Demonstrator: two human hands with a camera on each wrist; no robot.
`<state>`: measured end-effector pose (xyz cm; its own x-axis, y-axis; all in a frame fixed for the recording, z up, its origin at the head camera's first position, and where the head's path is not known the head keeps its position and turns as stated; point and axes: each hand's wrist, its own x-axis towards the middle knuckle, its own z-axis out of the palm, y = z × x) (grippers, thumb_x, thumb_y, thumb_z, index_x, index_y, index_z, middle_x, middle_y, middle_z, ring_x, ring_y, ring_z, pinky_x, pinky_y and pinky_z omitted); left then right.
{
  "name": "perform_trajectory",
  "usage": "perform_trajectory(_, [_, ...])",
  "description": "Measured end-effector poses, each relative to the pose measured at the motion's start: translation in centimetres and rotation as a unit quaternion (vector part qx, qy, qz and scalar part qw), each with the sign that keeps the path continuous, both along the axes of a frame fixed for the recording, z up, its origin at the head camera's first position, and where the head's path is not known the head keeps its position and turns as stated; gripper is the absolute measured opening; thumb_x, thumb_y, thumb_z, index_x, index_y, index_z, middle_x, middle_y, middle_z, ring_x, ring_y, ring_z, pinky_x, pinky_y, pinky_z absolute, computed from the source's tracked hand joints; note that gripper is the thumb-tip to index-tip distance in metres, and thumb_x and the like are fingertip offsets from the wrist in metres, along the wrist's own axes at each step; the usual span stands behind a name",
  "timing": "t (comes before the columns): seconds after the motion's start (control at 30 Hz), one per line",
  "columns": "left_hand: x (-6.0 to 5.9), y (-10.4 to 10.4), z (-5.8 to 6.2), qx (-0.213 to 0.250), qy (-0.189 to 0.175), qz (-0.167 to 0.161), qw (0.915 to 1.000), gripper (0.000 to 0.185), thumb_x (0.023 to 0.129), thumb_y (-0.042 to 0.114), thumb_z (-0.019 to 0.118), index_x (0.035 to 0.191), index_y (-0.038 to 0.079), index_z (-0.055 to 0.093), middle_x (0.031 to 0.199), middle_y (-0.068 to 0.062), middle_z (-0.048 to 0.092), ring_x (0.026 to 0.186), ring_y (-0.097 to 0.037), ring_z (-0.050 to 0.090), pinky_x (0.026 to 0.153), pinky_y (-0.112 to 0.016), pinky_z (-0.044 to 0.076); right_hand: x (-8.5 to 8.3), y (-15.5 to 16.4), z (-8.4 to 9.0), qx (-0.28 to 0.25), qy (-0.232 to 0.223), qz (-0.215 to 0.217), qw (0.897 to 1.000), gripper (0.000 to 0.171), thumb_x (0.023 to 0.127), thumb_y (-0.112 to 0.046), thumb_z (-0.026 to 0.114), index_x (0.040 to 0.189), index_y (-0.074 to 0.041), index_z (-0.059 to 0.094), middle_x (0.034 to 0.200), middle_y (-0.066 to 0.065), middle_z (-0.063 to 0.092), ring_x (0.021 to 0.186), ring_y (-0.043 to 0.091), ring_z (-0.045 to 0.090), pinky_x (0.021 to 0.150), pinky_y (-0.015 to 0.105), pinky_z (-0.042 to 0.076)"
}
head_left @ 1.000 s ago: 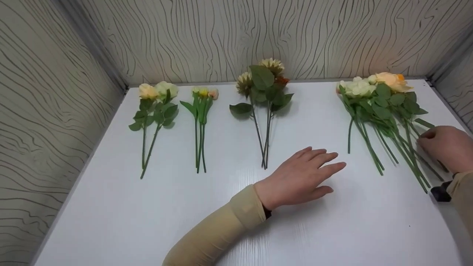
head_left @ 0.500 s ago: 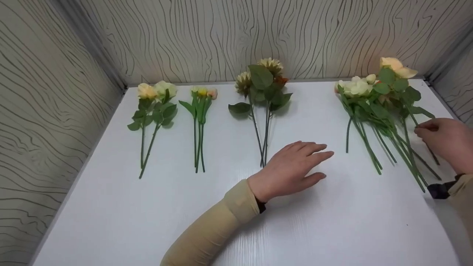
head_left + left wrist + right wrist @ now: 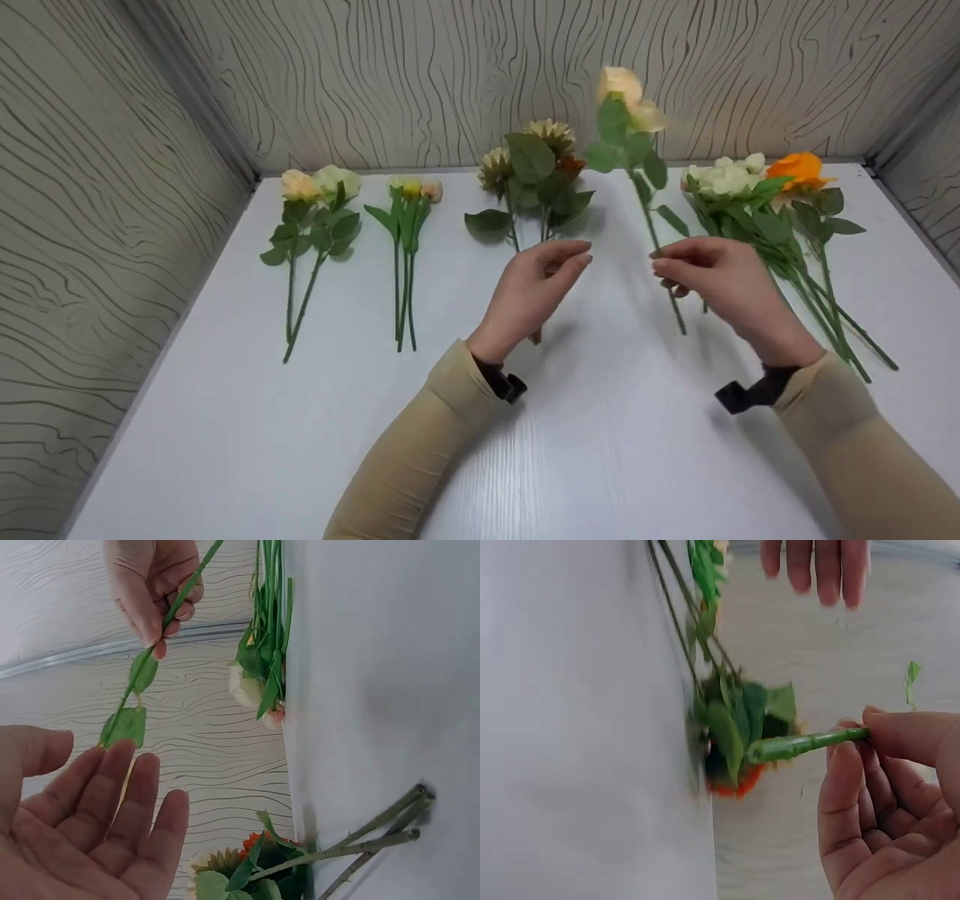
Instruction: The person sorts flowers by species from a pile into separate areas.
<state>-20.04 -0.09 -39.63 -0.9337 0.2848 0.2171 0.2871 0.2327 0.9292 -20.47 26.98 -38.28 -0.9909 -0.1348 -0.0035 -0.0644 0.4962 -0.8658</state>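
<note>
Right hand [image 3: 720, 289] now pinching the peach rose [image 3: 628, 97] by its stem, lifted off the pile at the table's [image 3: 225, 420] back-right corner [image 3: 772, 210] and held upright above mid-table — half a second ago still at the pile. Left hand [image 3: 536, 289] raised off the table, fingers relaxed, holding nothing, just left of the stem. No readable writing.

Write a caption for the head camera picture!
Right hand lifts a peach rose; left hand waits open.
</note>
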Motion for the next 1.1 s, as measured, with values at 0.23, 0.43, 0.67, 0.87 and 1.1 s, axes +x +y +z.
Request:
perform_trajectory(0.23, [-0.7, -0.8, -0.2, 0.08, -0.034, 0.027, 0.9959, 0.036, 0.104, 0.036, 0.063, 0.131, 0.014, 0.068, 0.111, 0.01, 0.07, 0.102, -0.008, 0.067, 0.09, -0.031, 0.055, 0.7, -6.0, -0.6, -0.045, 0.016, 0.053, 0.997, 0.034, 0.094, -0.04, 0.075, 0.111, -0.011, 0.076, 0.1, 0.012, 0.073, 0.086, 0.026, 0.067, 0.074, 0.034, 0.059])
perform_trajectory(0.43, [-0.9, -0.9, -0.3, 0.129, -0.053, 0.039, 0.9894, 0.026, 0.101, 0.033, 0.068, 0.119, 0.015, 0.069, 0.107, 0.003, 0.071, 0.098, -0.015, 0.068, 0.087, -0.033, 0.057, 1.2, -7.6, -1.4, -0.051, 0.013, 0.066, 0.996, 0.03, 0.094, -0.038, 0.077, 0.108, -0.012, 0.077, 0.096, 0.011, 0.072, 0.084, 0.028, 0.067, 0.074, 0.038, 0.059])
perform_trajectory(0.67, [-1.2, -1.1, -0.4, 0.185, -0.082, 0.036, 0.9786, 0.018, 0.099, 0.022, 0.071, 0.112, 0.009, 0.069, 0.102, -0.008, 0.07, 0.093, -0.023, 0.071, 0.082, -0.036, 0.06, 1.1, -8.5, -2.4, -0.094, -0.022, 0.081, 0.992, 0.033, 0.093, -0.035, 0.078, 0.111, -0.008, 0.075, 0.103, 0.023, 0.071, 0.084, 0.026, 0.069, 0.077, 0.04, 0.06])
perform_trajectory(0.87, [-1.6, -1.6, -0.3, 0.221, -0.073, 0.05, 0.9714, 0.018, 0.101, 0.016, 0.068, 0.115, 0.004, 0.069, 0.102, -0.012, 0.07, 0.088, -0.025, 0.071, 0.079, -0.037, 0.061, 1.0, -8.9, -2.8, -0.128, -0.071, 0.126, 0.981, 0.038, 0.095, -0.024, 0.077, 0.12, 0.004, 0.07, 0.103, 0.023, 0.071, 0.086, 0.028, 0.072, 0.077, 0.039, 0.061])
perform_trajectory(1.1, [-1.8, -1.6, -0.4, 0.239, -0.078, 0.052, 0.9665, 0.02, 0.099, 0.016, 0.071, 0.115, 0.004, 0.071, 0.102, -0.012, 0.071, 0.088, -0.026, 0.072, 0.079, -0.039, 0.062, 1.1, -9.1, -2.9, -0.136, -0.076, 0.125, 0.98, 0.037, 0.095, -0.017, 0.076, 0.12, 0.008, 0.068, 0.099, 0.017, 0.073, 0.086, 0.027, 0.073, 0.076, 0.04, 0.062])
